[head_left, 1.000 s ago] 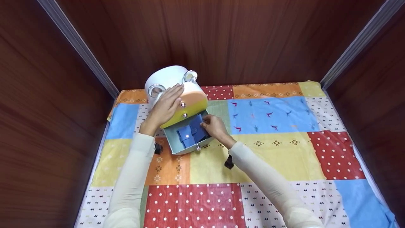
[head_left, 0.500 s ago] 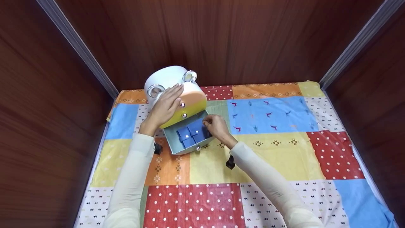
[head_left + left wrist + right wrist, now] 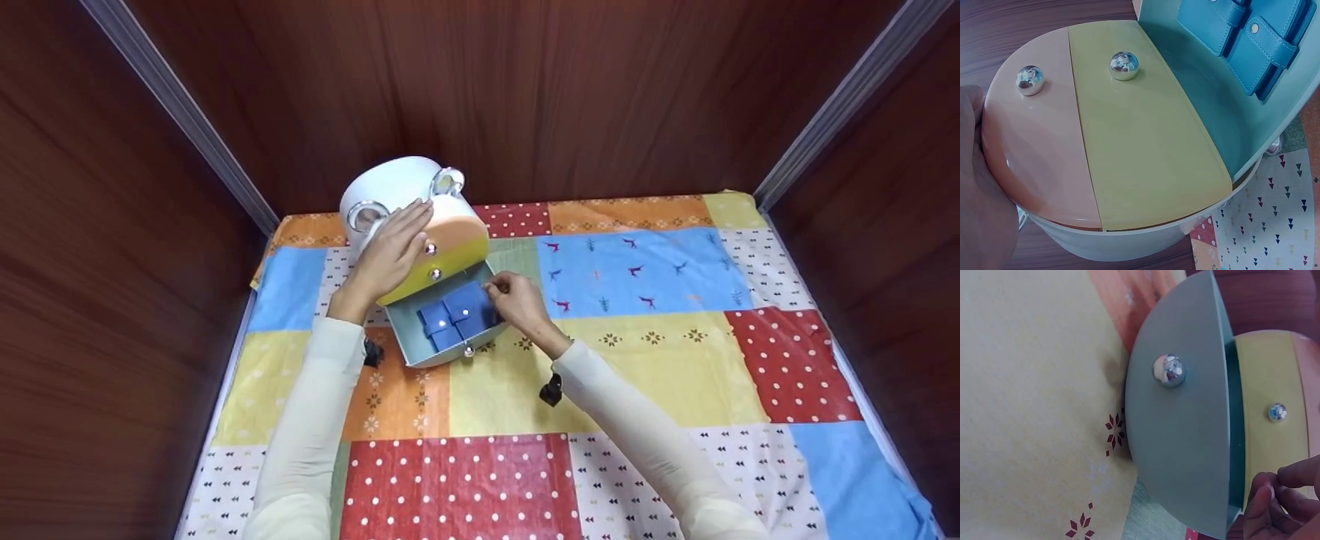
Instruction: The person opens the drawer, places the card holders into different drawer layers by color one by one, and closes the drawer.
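Note:
A small white round-topped chest (image 3: 397, 182) with a pink and a yellow drawer front stands at the back left. Its bottom pale-green drawer (image 3: 406, 324) is pulled out. Inside lie two blue snap-strap wallets, the left wallet (image 3: 435, 315) and the right wallet (image 3: 466, 301), side by side. My left hand (image 3: 390, 253) rests on the chest's upper front with straight fingers. At the drawer's right edge hovers my right hand (image 3: 520, 301), fingers curled and thumb near the fingertips. In the right wrist view that hand (image 3: 1283, 506) shows nothing between its fingers.
A patchwork-patterned cloth (image 3: 637, 375) covers the table. Brown wood-look panels (image 3: 525, 97) enclose the back and both sides. Two silvery rings, one of them the right ring (image 3: 448, 181), stick out from the chest. A round metal knob (image 3: 1170, 370) projects from the drawer front.
A second ago my right hand pinched the tilted right wallet. The wallet now lies flatter beside the other, let go. The right hand has shifted slightly right; the left stays put.

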Tool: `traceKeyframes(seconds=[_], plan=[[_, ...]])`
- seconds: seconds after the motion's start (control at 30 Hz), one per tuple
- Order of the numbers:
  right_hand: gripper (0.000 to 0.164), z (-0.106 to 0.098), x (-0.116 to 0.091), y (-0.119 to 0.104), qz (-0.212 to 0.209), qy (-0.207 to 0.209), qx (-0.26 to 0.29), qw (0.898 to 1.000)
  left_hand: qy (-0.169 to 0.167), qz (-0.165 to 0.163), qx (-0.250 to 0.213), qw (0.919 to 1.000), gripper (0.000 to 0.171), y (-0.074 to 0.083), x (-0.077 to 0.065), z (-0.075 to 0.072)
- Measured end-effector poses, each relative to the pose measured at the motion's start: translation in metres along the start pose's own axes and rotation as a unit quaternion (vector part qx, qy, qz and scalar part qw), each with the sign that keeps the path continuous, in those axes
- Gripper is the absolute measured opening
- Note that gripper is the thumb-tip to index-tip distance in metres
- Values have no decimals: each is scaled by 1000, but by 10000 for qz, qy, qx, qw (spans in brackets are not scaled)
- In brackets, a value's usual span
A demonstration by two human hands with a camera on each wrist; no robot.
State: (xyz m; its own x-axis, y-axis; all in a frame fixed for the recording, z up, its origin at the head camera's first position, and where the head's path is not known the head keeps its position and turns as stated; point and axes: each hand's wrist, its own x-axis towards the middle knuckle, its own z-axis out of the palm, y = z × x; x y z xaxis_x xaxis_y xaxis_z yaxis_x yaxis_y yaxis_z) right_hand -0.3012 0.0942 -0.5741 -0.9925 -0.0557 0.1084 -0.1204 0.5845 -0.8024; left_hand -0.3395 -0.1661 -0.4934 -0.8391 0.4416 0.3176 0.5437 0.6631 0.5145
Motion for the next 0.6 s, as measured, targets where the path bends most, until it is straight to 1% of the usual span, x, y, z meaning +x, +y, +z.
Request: traceKeyframes(seconds=[0.13, 0.33, 0.47, 0.6], plan=[[15, -4, -8, 1, -43, 7, 201, 9998, -18, -15, 50, 10000, 51, 0, -1, -1], [14, -11, -19, 3, -34, -105, 509, 9986, -26, 36, 84, 10000, 52, 1, 0, -1], [15, -12, -28, 8, -56, -420, 744, 9963, 19, 59, 123, 9999, 51, 1, 0, -1], [14, -8, -38, 16, -40, -819, 887, 9927, 20, 39, 94, 9999, 51, 1, -1, 0]])
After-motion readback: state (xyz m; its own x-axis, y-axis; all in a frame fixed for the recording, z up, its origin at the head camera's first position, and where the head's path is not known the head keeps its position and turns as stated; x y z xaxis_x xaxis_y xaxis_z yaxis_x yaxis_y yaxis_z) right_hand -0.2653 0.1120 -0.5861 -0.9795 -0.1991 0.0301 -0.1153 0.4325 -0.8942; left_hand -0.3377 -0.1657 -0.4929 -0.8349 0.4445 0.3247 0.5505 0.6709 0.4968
